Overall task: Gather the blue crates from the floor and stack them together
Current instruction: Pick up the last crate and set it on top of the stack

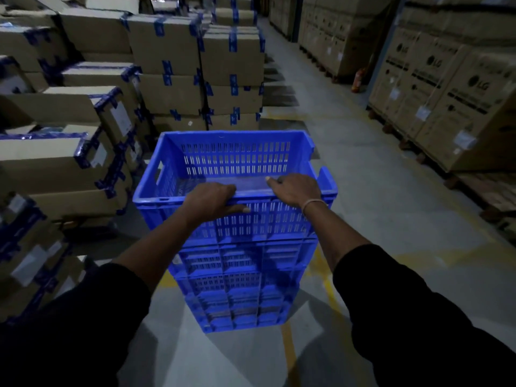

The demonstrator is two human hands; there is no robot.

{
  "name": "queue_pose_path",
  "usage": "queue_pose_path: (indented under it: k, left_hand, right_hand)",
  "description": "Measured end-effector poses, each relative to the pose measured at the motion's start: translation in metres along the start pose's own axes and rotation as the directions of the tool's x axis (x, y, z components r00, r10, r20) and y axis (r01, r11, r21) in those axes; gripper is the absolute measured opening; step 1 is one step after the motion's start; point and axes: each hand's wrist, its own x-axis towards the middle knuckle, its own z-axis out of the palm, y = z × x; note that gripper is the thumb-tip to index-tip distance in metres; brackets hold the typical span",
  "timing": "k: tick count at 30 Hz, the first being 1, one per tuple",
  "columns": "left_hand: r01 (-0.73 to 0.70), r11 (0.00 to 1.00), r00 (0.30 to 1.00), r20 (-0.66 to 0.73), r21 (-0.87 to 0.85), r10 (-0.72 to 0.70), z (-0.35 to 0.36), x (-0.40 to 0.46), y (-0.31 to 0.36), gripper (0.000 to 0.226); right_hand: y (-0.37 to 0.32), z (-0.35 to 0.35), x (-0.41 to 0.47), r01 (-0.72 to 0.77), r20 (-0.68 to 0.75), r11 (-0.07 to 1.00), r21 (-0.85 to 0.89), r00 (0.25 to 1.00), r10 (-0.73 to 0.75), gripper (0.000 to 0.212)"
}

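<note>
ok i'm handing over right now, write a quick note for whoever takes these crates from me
Left hand grips the near rim of the top crate, fingers over the edge.
Right hand grips the same rim further right.
The top crate sits on a stack of blue crates standing on the concrete floor in the aisle; it is empty.
Cardboard boxes are piled to the left, more on pallets to the right.
Done: several crates are stacked.
Left: no loose blue crates show in this view, so look around for any before calling it finished.
</note>
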Motion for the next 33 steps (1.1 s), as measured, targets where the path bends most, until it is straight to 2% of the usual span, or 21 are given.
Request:
queue_pose_path:
  k: [4, 6, 9, 12, 17, 20, 21, 22, 23, 24, 26, 27, 28, 29, 30, 31, 33]
  left_hand:
    - [0.093, 0.996, 0.992, -0.087, 0.014, -0.091, 0.002, -0.047, -0.046, 0.067]
    - [0.109, 0.992, 0.992, -0.072, 0.058, -0.105, 0.003, -0.047, -0.046, 0.069]
    - [0.132, 0.986, 0.991, -0.021, 0.105, -0.131, 0.004, -0.039, -0.038, 0.068]
    - [0.143, 0.988, 0.989, -0.035, 0.052, -0.141, 0.001, -0.047, -0.044, 0.065]
    - [0.117, 0.991, 0.985, -0.119, -0.072, -0.125, 0.004, -0.057, -0.044, 0.066]
    - [0.156, 0.981, 0.947, -0.265, -0.116, -0.182, 0.009, -0.083, -0.062, 0.072]
    - [0.207, 0.963, 0.918, -0.306, -0.173, -0.253, 0.011, -0.096, -0.073, 0.071]
    - [0.279, 0.915, 0.874, -0.318, -0.292, -0.368, 0.01, -0.11, -0.084, 0.069]
    - [0.354, 0.811, 0.813, -0.275, -0.466, -0.513, 0.012, -0.123, -0.098, 0.068]
    - [0.408, 0.64, 0.736, -0.181, -0.651, -0.653, 0.018, -0.135, -0.113, 0.068]
    - [0.391, 0.162, 0.551, 0.089, -0.906, -0.829, 0.033, -0.162, -0.143, 0.081]
    - [0.309, -0.072, 0.472, 0.219, -0.948, -0.854, 0.049, -0.174, -0.158, 0.095]
    - [0.233, -0.259, 0.419, 0.337, -0.937, -0.843, 0.064, -0.183, -0.166, 0.107]
    - [0.202, -0.399, 0.371, 0.447, -0.894, -0.814, 0.085, -0.187, -0.171, 0.116]
    - [0.193, -0.511, 0.353, 0.545, -0.838, -0.76, 0.093, -0.185, -0.161, 0.118]
    - [0.214, -0.569, 0.371, 0.604, -0.794, -0.705, 0.085, -0.178, -0.138, 0.115]
    - [0.232, -0.545, 0.475, 0.582, -0.806, -0.659, 0.059, -0.158, -0.081, 0.09]
  right_hand:
    - [-0.009, -0.007, 0.003, -0.072, 0.132, 0.996, -0.047, 0.988, 0.077, 0.075]
    - [-0.028, -0.007, 0.003, -0.076, 0.188, 0.996, -0.036, 0.979, 0.081, 0.079]
    - [-0.081, 0.001, 0.001, -0.009, 0.203, 1.0, 0.017, 0.979, 0.005, 0.084]
    - [-0.126, 0.005, 0.006, 0.023, 0.228, 1.0, 0.002, 0.973, -0.023, 0.084]
    - [-0.128, 0.003, 0.01, -0.031, 0.237, 0.999, -0.031, 0.971, 0.037, 0.09]
    - [-0.132, 0.005, 0.014, -0.036, 0.249, 0.997, -0.069, 0.967, 0.052, 0.093]
    - [-0.132, 0.006, 0.015, -0.034, 0.256, 0.997, -0.072, 0.965, 0.051, 0.093]
    - [-0.131, 0.006, 0.016, -0.033, 0.256, 0.997, -0.07, 0.965, 0.05, 0.093]
    - [-0.13, 0.008, 0.018, -0.03, 0.25, 0.997, -0.069, 0.967, 0.046, 0.093]
    - [-0.129, 0.009, 0.018, -0.027, 0.247, 0.997, -0.07, 0.968, 0.043, 0.093]
    - [-0.127, 0.012, 0.018, -0.014, 0.239, 0.997, -0.082, 0.97, 0.033, 0.091]
    - [-0.127, 0.013, 0.019, -0.009, 0.235, 0.996, -0.085, 0.972, 0.029, 0.09]
    - [-0.128, 0.014, 0.019, -0.01, 0.232, 0.997, -0.082, 0.972, 0.028, 0.089]
    - [-0.128, 0.015, 0.021, -0.008, 0.226, 0.997, -0.081, 0.974, 0.027, 0.088]
    - [-0.128, 0.015, 0.022, -0.009, 0.219, 0.997, -0.082, 0.975, 0.027, 0.089]
    - [-0.127, 0.016, 0.023, -0.004, 0.211, 0.996, -0.088, 0.977, 0.023, 0.089]
    - [-0.123, 0.018, 0.024, 0.008, 0.189, 0.995, -0.1, 0.982, 0.011, 0.089]
